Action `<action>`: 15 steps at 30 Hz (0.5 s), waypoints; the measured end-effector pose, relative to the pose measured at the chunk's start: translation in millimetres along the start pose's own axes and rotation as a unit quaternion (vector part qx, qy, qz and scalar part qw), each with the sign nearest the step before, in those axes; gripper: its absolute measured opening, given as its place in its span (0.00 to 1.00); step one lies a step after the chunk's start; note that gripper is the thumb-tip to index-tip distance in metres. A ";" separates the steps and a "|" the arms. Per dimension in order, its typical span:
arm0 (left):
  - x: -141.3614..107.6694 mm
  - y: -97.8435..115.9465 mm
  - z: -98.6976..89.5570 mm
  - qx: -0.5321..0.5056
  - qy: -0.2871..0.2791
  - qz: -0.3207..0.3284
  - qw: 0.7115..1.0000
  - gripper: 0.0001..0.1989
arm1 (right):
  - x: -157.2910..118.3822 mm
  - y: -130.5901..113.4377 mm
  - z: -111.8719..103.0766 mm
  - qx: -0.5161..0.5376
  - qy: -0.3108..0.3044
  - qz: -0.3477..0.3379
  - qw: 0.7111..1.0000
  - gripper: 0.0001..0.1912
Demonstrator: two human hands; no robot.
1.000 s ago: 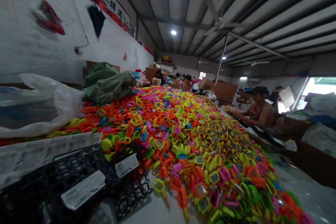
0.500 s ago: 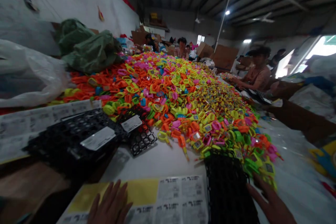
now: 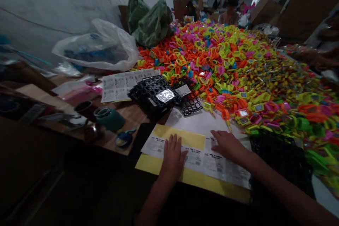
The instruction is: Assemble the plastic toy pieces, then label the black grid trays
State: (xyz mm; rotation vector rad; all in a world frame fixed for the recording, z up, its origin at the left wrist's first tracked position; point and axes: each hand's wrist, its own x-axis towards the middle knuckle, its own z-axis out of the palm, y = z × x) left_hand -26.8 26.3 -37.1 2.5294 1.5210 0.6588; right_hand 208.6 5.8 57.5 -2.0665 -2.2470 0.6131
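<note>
My left hand (image 3: pixel 173 153) lies flat, fingers stretched out, on a sheet of printed white labels (image 3: pixel 196 155) with a bare yellow backing strip. My right hand (image 3: pixel 226 144) reaches over the same sheet from the right. Its fingertips are at the upper row of labels, thumb and forefinger apart, with nothing visible between them. Under my right forearm stands a stack of black mesh plastic trays (image 3: pixel 280 162). Beyond the sheet, more black mesh trays (image 3: pixel 150 95) carry a white label (image 3: pixel 165 96) on top.
A large heap of colourful plastic toy watches (image 3: pixel 219 67) covers the table beyond. At left are a teal jar (image 3: pixel 108 117), a tape dispenser (image 3: pixel 125 137), another label sheet (image 3: pixel 119 84) and a clear plastic bag (image 3: pixel 106 54). A person (image 3: pixel 230 12) sits behind the heap.
My view has turned left and down. My right hand has left the side of the black tray stack and come to the label sheet. My left hand stays flat on the sheet.
</note>
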 end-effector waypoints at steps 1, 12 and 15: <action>4.3 7.6 -2.8 -0.015 -0.009 0.009 1.000 0.21 | 8.2 0.7 3.3 -0.001 -0.012 0.002 1.000 0.22; 60.0 62.1 -46.1 -0.068 -0.063 0.104 0.990 0.11 | -8.6 20.4 0.0 0.212 0.021 -0.072 0.974 0.07; 50.5 79.5 -57.2 -0.049 -0.047 0.127 0.990 0.20 | -14.1 30.3 -2.0 0.196 0.051 -0.085 0.976 0.07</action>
